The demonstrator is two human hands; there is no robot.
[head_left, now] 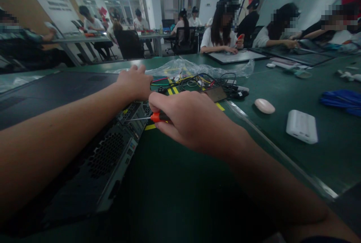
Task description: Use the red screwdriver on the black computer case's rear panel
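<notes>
Likely screwdriving: gripping orange-and-black plastic-handled screwdriver (155, 117) in right hand (184, 119), against black metal computer case (107, 156) beneath left hand (135, 82); cannot tell left hold. Calls for steady pressure.

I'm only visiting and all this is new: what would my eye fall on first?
Probably the right hand at the centre, its fingers around an orange-and-black screwdriver whose shaft points at the back of a dark computer case on the left. Next, the left hand at the case's far end, with a tangle of cables to its right. On the green table at right, a white box and a pink oval object stand out.
</notes>
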